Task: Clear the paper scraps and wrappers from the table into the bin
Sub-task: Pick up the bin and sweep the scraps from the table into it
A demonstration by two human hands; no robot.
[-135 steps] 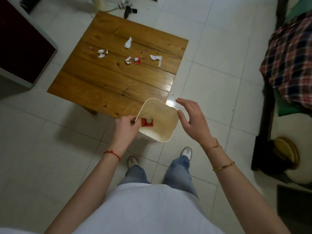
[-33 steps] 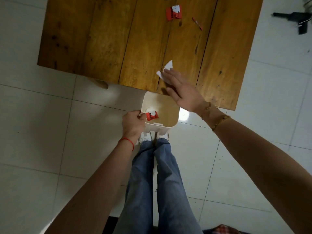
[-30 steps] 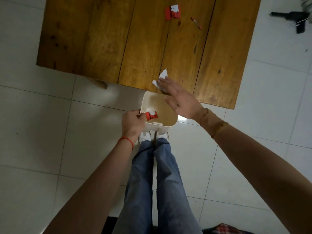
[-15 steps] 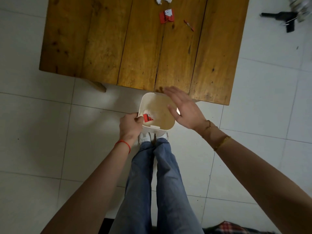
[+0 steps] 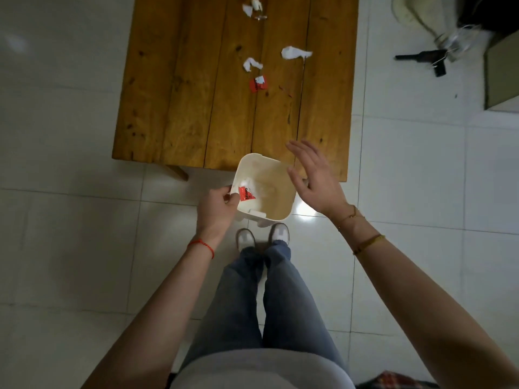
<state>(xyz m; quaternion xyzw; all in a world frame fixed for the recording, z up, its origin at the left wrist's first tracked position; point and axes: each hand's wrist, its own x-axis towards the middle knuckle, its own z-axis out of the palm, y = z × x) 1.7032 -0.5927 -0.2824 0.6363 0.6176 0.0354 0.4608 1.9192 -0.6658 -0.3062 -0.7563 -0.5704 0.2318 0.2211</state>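
Observation:
A small cream bin (image 5: 276, 211) hangs just below the near edge of the wooden table (image 5: 196, 113). My left hand (image 5: 216, 209) grips its left rim. Inside lie a red wrapper (image 5: 245, 193) and white paper bits. My right hand (image 5: 314, 175) hovers open over the bin's right rim, fingers spread, holding nothing. On the far half of the table lie a red wrapper (image 5: 259, 83), a white scrap (image 5: 251, 64), a larger white scrap (image 5: 295, 52), and small white bits (image 5: 252, 7) near the far edge.
White floor tiles surround the table. A black tool (image 5: 421, 58) with a cord lies on the floor at the right, near a pale rounded object (image 5: 407, 12) and a dark cabinet corner (image 5: 502, 74). My feet (image 5: 262, 237) stand right behind the bin.
My right hand swept a white scrap off the table's near edge into the bin, then lifted open above the rim. The view tilted, showing more of the far scraps.

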